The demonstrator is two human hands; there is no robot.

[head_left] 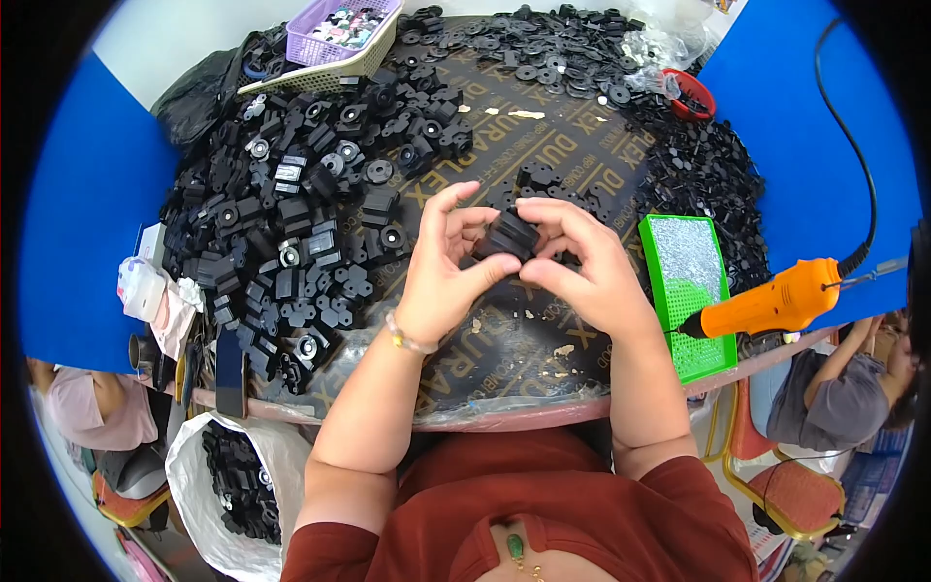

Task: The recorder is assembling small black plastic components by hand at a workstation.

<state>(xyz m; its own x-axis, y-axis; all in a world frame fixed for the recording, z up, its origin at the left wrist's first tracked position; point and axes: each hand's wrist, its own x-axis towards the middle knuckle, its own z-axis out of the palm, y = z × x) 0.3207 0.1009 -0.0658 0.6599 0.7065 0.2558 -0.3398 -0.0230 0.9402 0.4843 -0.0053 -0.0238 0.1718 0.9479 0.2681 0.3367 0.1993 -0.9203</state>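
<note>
Both of my hands meet over the middle of the round brown table (543, 335). My left hand (441, 267) and my right hand (582, 262) together grip one small black plastic part (509, 236), pinched between thumbs and fingers just above the tabletop. A large heap of similar black plastic parts (291, 233) lies to the left of my left hand, some with metal centres. A few more black pieces (538, 179) sit just beyond my fingers.
A green tray of small screws (690, 291) lies to the right, with an orange electric screwdriver (776, 301) hanging over it. Black washers (543, 48) cover the far edge, near a lilac basket (344, 29) and a red bowl (690, 92). A white bag of parts (233, 480) hangs lower left. Other people sit at both sides.
</note>
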